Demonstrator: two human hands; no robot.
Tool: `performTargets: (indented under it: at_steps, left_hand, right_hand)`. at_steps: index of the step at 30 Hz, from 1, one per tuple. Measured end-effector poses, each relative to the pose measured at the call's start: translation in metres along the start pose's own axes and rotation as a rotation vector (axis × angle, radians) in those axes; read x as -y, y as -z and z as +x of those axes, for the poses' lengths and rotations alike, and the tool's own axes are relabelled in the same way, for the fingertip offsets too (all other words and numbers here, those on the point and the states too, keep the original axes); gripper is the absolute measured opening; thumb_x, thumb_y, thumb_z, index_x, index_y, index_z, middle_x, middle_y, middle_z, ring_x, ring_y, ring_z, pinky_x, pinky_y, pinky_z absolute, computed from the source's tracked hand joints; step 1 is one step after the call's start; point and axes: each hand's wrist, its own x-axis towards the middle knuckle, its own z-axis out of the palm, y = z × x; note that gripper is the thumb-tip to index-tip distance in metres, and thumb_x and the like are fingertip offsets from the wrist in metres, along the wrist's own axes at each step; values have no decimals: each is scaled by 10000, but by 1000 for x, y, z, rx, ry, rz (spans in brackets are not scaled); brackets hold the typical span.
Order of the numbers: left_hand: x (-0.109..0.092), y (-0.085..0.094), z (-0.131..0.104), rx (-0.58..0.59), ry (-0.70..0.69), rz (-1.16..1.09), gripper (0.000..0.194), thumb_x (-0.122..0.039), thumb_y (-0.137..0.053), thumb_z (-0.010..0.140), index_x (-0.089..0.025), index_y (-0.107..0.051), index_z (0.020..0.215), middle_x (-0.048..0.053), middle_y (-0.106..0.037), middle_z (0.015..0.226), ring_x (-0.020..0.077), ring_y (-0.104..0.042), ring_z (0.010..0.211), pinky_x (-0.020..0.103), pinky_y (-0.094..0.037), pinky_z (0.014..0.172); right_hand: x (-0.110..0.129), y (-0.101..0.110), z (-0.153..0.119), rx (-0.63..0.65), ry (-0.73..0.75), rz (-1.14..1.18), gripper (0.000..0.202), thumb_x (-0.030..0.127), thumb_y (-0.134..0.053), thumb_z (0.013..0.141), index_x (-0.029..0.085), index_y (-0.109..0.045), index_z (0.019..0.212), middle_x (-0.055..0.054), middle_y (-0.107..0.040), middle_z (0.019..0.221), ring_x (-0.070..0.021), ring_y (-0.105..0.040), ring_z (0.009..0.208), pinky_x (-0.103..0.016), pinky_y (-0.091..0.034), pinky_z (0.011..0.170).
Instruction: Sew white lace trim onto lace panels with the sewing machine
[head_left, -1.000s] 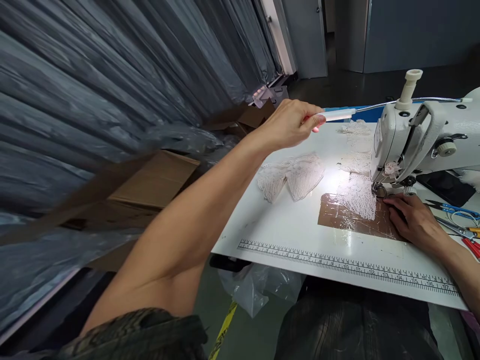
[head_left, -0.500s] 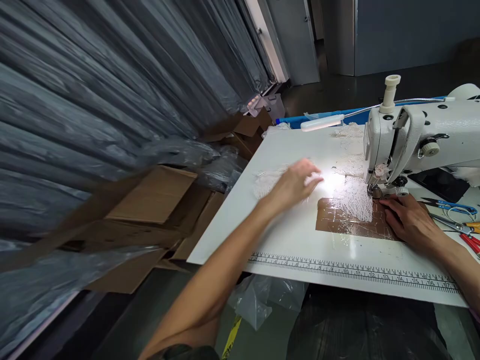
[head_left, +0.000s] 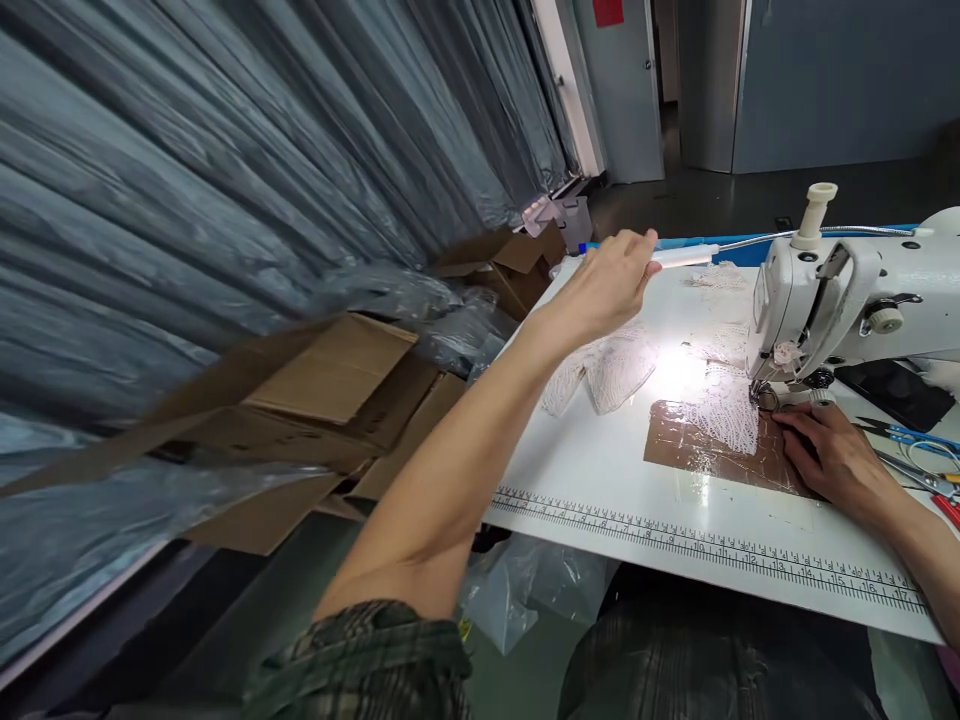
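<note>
My left hand [head_left: 619,280] reaches across the table with its thumb and fingers closed around the tip of the white lamp [head_left: 686,257]. White lace [head_left: 727,410] lies over the brown plate [head_left: 675,440], its right edge at the needle of the white sewing machine [head_left: 780,310]. Right of the needle, my right hand [head_left: 821,440] rests low on the plate with its fingers apart, fingertips beside a small metal ring. More lace pieces [head_left: 619,370] lie on the white table [head_left: 585,470], below my left hand. Bright lamplight falls between them and the lace at the needle.
Cardboard boxes [head_left: 337,380] and clear plastic stand left of the table, beside a grey curtain [head_left: 225,150]. Blue-handled snips [head_left: 900,432], scissors and a black phone [head_left: 896,392] lie at the right. A ruler strip [head_left: 697,540] runs along the front edge.
My left hand has moved up and away from the lace area and taken hold of the lamp tip. My right hand stays beside the needle. The view has shifted slightly.
</note>
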Motion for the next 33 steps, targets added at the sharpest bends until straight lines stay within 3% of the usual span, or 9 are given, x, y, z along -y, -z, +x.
performTargets:
  at_steps: [4, 13, 16, 19, 22, 25, 27, 33]
  left_hand:
    - [6, -8, 6, 53, -12, -32, 345, -297, -336, 1053, -147, -606, 1206, 122, -664, 1037, 261, -642, 990, 381, -485, 901]
    - [7, -15, 10, -79, 51, -139, 300, -347, -390, 1046, -200, -593, 1210, 91, -678, 1119, 228, -634, 1006, 382, -488, 902]
    - [9, -13, -5, -99, 96, -169, 279, -375, -424, 1039, -219, -572, 1216, 85, -671, 1140, 239, -642, 1002, 429, -505, 888]
    - [-3, -22, -34, -138, 127, -203, 292, -408, -360, 1059, -237, -597, 1061, 79, -662, 987, 227, -636, 852, 447, -527, 778]
    - [-33, -48, -64, -44, -4, -247, 261, -395, -483, 1021, -193, -619, 927, 60, -663, 914, 200, -636, 817, 385, -547, 704]
    - [-69, -78, -76, 194, -384, -349, 149, -262, -568, 988, -148, -662, 963, 105, -689, 1095, 204, -659, 937, 337, -564, 744]
    - [-85, -91, -70, 262, -525, -370, 124, -227, -618, 958, -141, -685, 1017, 117, -693, 1110, 211, -663, 946, 349, -558, 787]
    - [-88, -104, -52, 266, -588, -498, 195, -236, -575, 991, -201, -733, 884, 47, -723, 960, 178, -669, 892, 325, -521, 813]
  right_hand:
    - [1, 3, 1, 25, -3, 11, 385, 341, -398, 988, 208, -709, 1171, -131, -661, 1000, -289, -631, 944, -421, -561, 757]
    - [2, 6, 2, 42, 4, 14, 385, 331, -392, 992, 182, -707, 1154, -146, -661, 1015, -305, -622, 947, -452, -564, 765]
    - [3, 4, 2, 21, 16, 17, 391, 320, -380, 995, 173, -703, 1159, -152, -661, 1017, -310, -614, 947, -464, -557, 781]
    - [5, 6, 2, 33, 34, 12, 411, 309, -360, 1002, 154, -703, 1166, -165, -657, 1008, -316, -609, 931, -470, -551, 769]
    - [8, 8, 2, 45, 23, -7, 407, 310, -361, 1005, 166, -713, 1150, -158, -654, 1001, -311, -613, 933, -457, -550, 762]
    - [8, 8, 3, 30, -4, 6, 395, 324, -389, 996, 159, -717, 1141, -158, -653, 993, -316, -620, 945, -459, -556, 766]
    - [8, 8, 3, 21, -29, 36, 372, 318, -413, 983, 166, -717, 1137, -151, -660, 995, -311, -627, 951, -461, -561, 781]
    - [13, 13, 5, 6, -101, 132, 303, 283, -450, 957, 207, -711, 1093, -114, -682, 963, -276, -659, 894, -445, -574, 771]
